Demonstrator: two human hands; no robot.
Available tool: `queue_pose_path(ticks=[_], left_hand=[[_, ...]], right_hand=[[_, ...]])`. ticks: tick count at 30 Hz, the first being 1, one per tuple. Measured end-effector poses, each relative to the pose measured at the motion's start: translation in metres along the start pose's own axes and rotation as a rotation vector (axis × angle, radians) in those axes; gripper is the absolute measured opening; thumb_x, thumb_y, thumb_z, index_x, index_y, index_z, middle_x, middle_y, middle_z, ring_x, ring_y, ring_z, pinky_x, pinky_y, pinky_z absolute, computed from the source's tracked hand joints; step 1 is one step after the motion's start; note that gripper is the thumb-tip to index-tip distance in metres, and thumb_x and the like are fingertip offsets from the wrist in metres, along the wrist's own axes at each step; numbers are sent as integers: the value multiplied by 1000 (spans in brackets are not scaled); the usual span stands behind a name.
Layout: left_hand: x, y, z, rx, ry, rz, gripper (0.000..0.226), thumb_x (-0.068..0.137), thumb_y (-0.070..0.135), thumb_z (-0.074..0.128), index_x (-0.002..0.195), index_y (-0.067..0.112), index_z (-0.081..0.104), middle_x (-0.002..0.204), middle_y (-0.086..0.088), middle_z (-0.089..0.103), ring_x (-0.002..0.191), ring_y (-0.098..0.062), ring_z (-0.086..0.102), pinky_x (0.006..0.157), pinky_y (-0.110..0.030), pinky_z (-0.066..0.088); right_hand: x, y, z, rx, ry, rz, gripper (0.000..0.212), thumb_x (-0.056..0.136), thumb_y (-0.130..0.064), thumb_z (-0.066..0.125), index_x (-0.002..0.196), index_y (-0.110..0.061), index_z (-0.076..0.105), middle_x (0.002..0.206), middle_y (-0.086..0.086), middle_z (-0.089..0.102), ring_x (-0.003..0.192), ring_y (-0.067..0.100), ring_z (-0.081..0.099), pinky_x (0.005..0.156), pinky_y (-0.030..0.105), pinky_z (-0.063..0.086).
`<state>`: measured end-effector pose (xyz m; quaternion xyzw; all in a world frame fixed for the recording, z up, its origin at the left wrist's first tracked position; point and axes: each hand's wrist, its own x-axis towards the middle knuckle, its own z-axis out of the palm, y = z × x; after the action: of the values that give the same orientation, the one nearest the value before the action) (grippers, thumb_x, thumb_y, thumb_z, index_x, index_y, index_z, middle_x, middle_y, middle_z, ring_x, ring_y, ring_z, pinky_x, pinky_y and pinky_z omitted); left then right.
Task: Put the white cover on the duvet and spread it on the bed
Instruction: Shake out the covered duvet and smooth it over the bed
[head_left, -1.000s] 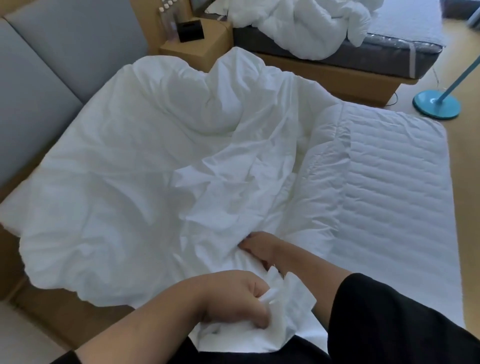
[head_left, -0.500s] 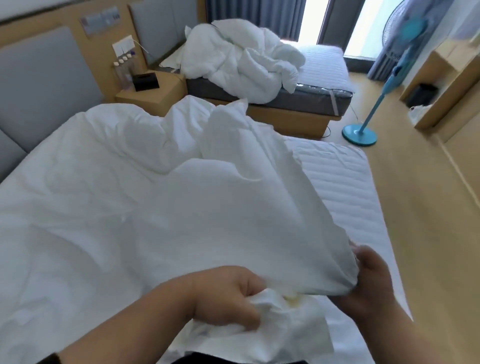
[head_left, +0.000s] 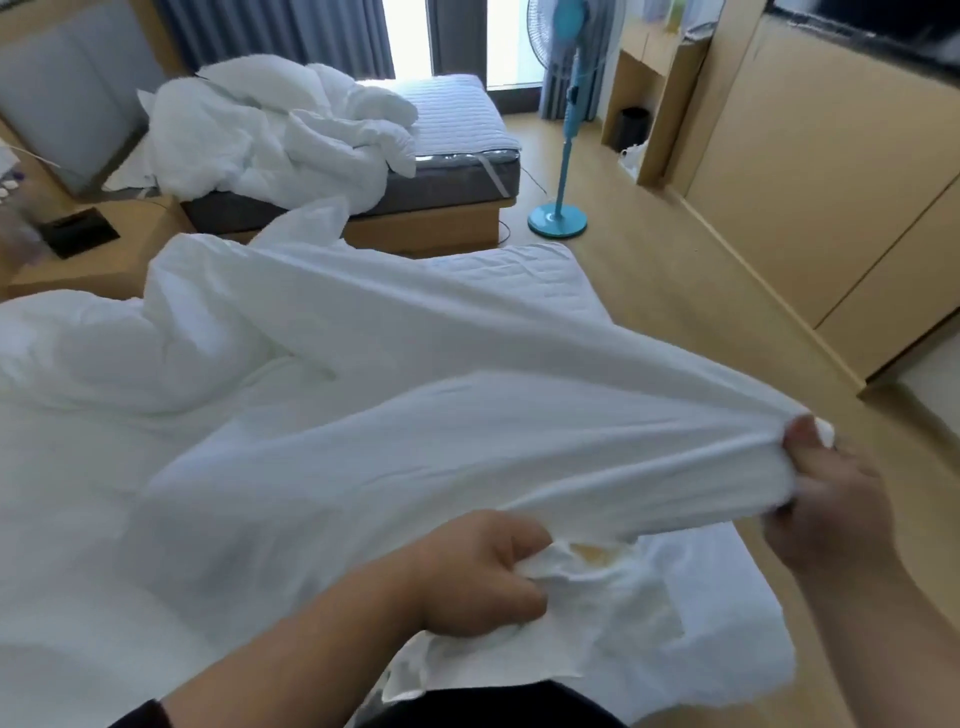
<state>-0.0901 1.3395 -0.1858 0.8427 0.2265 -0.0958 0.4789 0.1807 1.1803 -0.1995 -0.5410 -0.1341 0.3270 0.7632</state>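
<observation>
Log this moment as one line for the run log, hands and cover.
left hand: grips bunched white cover edge | right hand: grips stretched cover edge | cover: pulled taut between hands over bed | spread: not yet done

Open floor (head_left: 691, 291) lies to our right, beside the bed (head_left: 524, 270). A blue fan (head_left: 558, 218) and wooden cabinets (head_left: 831, 208) bound it; bedding covers the left.
</observation>
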Motion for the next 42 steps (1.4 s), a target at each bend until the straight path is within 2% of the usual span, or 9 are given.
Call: queue_pose_path(ticks=[3, 8, 15, 18, 21, 26, 34, 39, 42], left_hand=[[1, -2, 28, 100, -86, 15, 13, 71, 24, 57, 65, 23, 45, 62, 4, 44, 58, -8, 43, 55, -28, 35], [-10, -33, 61, 201, -141, 41, 10, 70, 20, 53, 68, 25, 45, 69, 9, 51, 69, -12, 51, 62, -30, 42], [-27, -37, 84, 126, -249, 32, 31, 82, 29, 60, 112, 27, 53, 101, 12, 58, 88, -5, 56, 80, -30, 50], [-27, -33, 74, -60, -11, -79, 7, 89, 39, 64, 91, 33, 63, 85, 17, 61, 76, 1, 57, 72, -23, 46], [-8, -37, 63, 5, 424, -349, 40, 89, 59, 57, 105, 23, 57, 106, 9, 58, 93, -13, 59, 76, -32, 45], [43, -16, 56, 334, 264, -682, 65, 75, 61, 68, 115, 12, 52, 104, 2, 56, 92, -20, 57, 72, -30, 41], [111, 92, 111, -351, 528, -329, 12, 70, 11, 57, 58, 12, 53, 58, 1, 53, 58, -18, 49, 58, -29, 38], [151, 140, 150, -301, 187, -140, 13, 79, 12, 70, 84, 24, 70, 80, 5, 71, 78, -9, 68, 71, -24, 53], [191, 114, 185, -190, 88, -317, 30, 81, 29, 69, 110, 28, 68, 108, 6, 72, 97, -12, 66, 84, -30, 52]], right_hand=[[-30, 92, -51, 30, 292, 413, 62, 85, -44, 75, 127, 0, 63, 102, 19, 73, 87, 36, 72, 59, 38, 58], [-105, 143, 16, -163, -193, 1046, 72, 86, -68, 62, 128, -9, 68, 124, 16, 68, 114, 38, 65, 97, 45, 52], [-107, 125, 60, -428, -329, 842, 32, 86, -4, 61, 117, 0, 67, 105, 20, 67, 93, 32, 68, 85, 43, 55], [-115, 132, 64, -578, -303, 664, 25, 81, -10, 60, 104, -4, 67, 101, 13, 70, 89, 29, 69, 82, 43, 56], [-125, 132, 69, -750, -408, 407, 40, 82, -24, 57, 121, -29, 63, 110, -5, 73, 100, 15, 70, 92, 40, 58], [-116, 130, 53, -1061, -799, 122, 39, 79, -34, 50, 113, -14, 55, 105, 4, 68, 96, 23, 63, 87, 43, 51], [-36, 38, -69, -944, -1032, 124, 32, 77, -31, 52, 108, -30, 59, 103, -25, 66, 101, -3, 62, 88, 21, 49], [2, 4, -133, -1015, -1112, 290, 39, 87, -13, 60, 111, -44, 58, 100, -43, 60, 102, -18, 56, 87, 6, 41], [24, 27, -169, -1283, -1181, 430, 38, 94, -27, 56, 131, -38, 57, 126, -19, 60, 110, -1, 55, 90, 14, 41]])
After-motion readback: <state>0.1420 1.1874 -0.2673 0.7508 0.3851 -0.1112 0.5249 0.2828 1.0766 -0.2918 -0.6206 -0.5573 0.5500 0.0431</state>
